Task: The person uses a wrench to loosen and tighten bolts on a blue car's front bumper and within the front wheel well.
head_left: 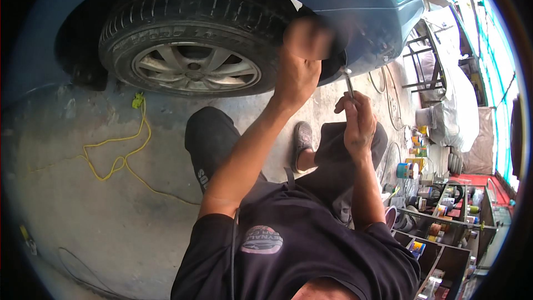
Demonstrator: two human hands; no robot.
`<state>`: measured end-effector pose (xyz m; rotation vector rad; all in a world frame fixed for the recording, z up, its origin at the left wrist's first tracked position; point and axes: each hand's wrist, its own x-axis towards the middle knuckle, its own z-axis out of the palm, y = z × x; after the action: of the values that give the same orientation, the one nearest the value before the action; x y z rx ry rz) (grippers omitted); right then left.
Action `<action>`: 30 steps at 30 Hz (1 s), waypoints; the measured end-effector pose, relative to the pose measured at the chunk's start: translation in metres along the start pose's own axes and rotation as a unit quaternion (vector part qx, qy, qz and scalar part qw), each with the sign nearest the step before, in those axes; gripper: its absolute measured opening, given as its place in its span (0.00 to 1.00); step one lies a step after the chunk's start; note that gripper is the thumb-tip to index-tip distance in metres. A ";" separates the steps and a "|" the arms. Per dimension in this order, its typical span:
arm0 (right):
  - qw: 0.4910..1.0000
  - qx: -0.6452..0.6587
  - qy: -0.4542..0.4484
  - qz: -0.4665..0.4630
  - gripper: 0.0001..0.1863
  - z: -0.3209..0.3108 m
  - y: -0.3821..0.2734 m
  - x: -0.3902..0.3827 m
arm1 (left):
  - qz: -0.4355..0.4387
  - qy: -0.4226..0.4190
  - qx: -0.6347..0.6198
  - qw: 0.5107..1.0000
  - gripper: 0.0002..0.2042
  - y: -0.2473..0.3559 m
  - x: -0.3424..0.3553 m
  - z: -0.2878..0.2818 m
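Observation:
My left hand point(301, 72) reaches up to the edge of the wheel arch, between the tyre point(194, 14) and the blue car bumper point(366, 33). A blur covers its fingers, so what they grip, if anything, is hidden. Lower and to the right, my right hand point(360, 119) is closed around a slim silver metal tool point(350, 84). The tool points upward, and its slightly wider head is at the lower edge of the bumper; whether it touches a fastener cannot be made out. Beside my left forearm is the silver alloy wheel point(194, 68).
A yellow cord point(126, 158) lies looped on the concrete floor point(83, 211) at left. To the right stand a dark compartment rack point(444, 244) with bottles and cans, a paint can point(407, 170), a metal frame point(425, 66) and a plastic-covered object point(458, 105). Hoses point(391, 97) trail on the floor.

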<state>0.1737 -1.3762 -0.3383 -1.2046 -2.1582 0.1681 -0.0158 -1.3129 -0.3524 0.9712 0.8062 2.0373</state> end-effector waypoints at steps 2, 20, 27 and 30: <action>0.997 0.062 0.007 0.043 0.09 0.001 -0.004 -0.001 | 0.073 -0.009 0.066 0.995 0.09 -0.001 0.005 -0.001; 0.927 0.327 0.124 0.137 0.13 0.037 -0.034 0.050 | -0.223 -0.042 -0.292 0.929 0.11 0.003 0.002 -0.014; 0.949 0.253 0.079 0.171 0.12 0.059 -0.038 0.033 | -0.347 0.080 -0.394 0.847 0.09 -0.012 -0.048 -0.028; 0.960 0.216 0.042 0.170 0.14 0.060 -0.045 0.033 | -0.339 0.030 -0.287 0.895 0.08 -0.015 -0.061 -0.035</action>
<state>0.0938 -1.3641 -0.3514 -1.2776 -1.7045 0.6857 -0.0124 -1.3626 -0.4050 0.2309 0.4301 1.5341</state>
